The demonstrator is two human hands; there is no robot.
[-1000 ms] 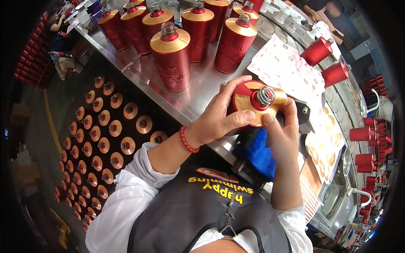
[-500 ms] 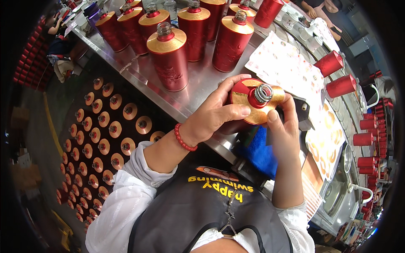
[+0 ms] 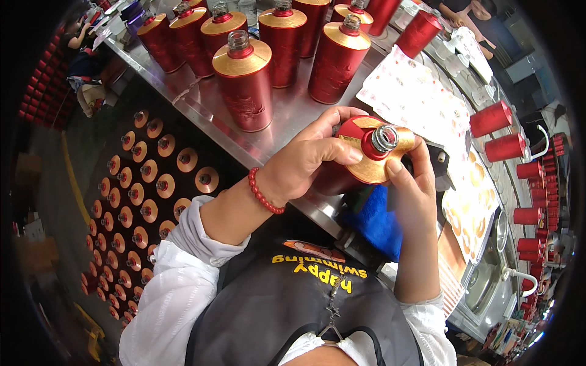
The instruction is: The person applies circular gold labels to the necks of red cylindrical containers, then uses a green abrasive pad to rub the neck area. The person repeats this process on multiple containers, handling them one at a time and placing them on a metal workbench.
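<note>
Between my hands is a red glass-necked bottle (image 3: 335, 179), tilted with its open mouth toward me. A shiny gold collar-shaped sticker (image 3: 370, 170) covers most of its sloping shoulder; a red patch shows bare at the upper left. My left hand (image 3: 314, 152) wraps the bottle's left side, its thumb pressed on the shoulder beside the neck. On the other side my right hand (image 3: 416, 183) grips the shoulder, thumb at the near edge of the gold and fingers behind. The bottle's underside is hidden.
Several gold-shouldered red bottles (image 3: 244, 91) stand on the metal table (image 3: 201, 113). White sheets of stickers (image 3: 415, 91) lie to the right, beside a blue cloth (image 3: 378, 222). Red bottles (image 3: 505, 147) line a curved conveyor at right. Many bottles (image 3: 137, 195) stand lower left.
The held bottle has shifted slightly right and down, and my left thumb has slid back a little from the neck. Red bottles on the right-hand conveyor have moved along it.
</note>
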